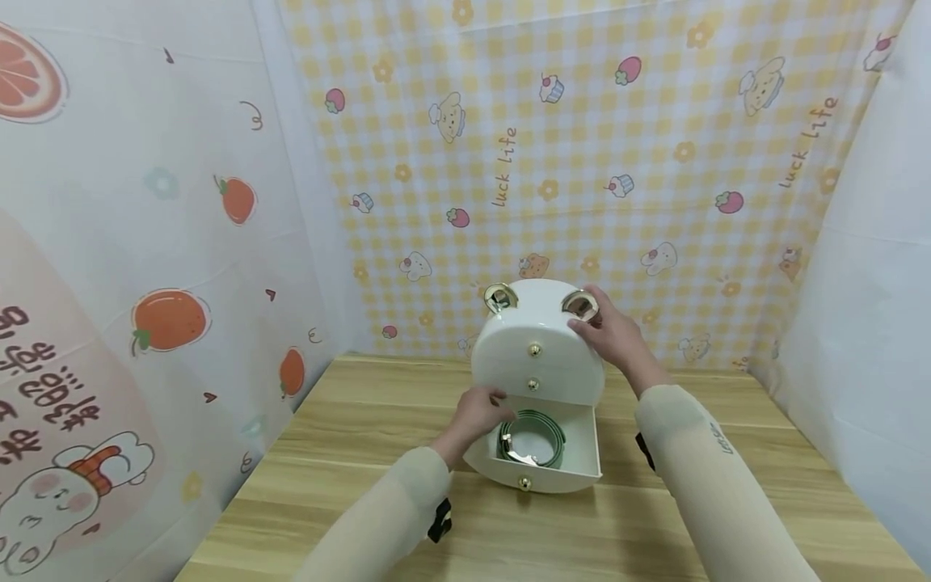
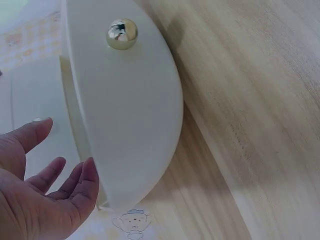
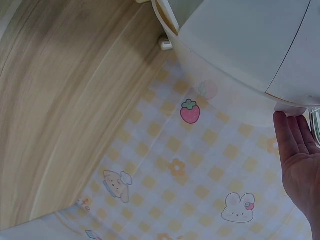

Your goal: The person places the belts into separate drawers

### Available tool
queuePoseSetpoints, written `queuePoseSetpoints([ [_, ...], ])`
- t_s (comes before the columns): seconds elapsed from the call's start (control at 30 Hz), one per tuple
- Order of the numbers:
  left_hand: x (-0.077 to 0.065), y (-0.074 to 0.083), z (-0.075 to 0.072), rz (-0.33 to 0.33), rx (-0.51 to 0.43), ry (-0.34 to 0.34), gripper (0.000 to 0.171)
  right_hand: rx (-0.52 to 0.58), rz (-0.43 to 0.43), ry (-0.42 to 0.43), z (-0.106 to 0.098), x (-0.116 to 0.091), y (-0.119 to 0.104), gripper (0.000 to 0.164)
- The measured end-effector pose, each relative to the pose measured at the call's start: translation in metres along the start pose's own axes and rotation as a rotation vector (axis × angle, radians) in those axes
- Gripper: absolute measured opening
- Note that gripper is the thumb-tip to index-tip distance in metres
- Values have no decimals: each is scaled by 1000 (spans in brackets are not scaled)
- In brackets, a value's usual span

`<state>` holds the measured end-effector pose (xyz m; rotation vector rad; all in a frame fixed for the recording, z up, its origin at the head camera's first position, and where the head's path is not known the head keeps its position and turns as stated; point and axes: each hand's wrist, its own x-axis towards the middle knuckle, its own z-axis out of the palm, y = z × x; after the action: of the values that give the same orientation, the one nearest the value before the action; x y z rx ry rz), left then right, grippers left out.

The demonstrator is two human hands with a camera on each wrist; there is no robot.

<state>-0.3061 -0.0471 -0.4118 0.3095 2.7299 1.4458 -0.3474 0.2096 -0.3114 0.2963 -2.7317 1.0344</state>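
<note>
A white rounded storage box (image 1: 567, 372) with gold ear-shaped trims stands on the table. Its bottom drawer (image 1: 580, 444) is pulled out, and inside lies a coiled green belt (image 1: 560, 440) with a shiny metal buckle. Over the drawer's left side is my left hand (image 1: 478, 412), fingers loosely bent and holding nothing. In the left wrist view its fingertips are right at the rim behind the drawer front (image 2: 130, 115). My right hand (image 1: 614, 331) rests against the box's upper right side beside the gold ear (image 1: 580, 305); straight fingers (image 3: 286, 135) touch the side in the right wrist view.
The wood-grain table (image 1: 378, 420) extends around the box. Behind it hangs a yellow checked cloth (image 1: 545, 153), with a printed cloth (image 1: 182, 242) on the left and a white one (image 1: 880, 267) on the right. Two closed drawers with gold knobs (image 1: 535, 350) sit above the pulled-out one.
</note>
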Motion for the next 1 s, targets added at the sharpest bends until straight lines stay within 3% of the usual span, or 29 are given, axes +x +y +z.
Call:
queuePoseSetpoints([
  [0.3, -9, 7, -16, 38, -14, 30, 45, 3, -13, 10, 2, 2, 1, 66],
  [0.6, -31, 10, -33, 63, -147, 38, 43, 6, -24, 10, 1, 3, 2, 63],
  [1.0, -65, 1, -31, 83, -240, 6, 36, 11, -5, 13, 1, 1, 1, 65],
])
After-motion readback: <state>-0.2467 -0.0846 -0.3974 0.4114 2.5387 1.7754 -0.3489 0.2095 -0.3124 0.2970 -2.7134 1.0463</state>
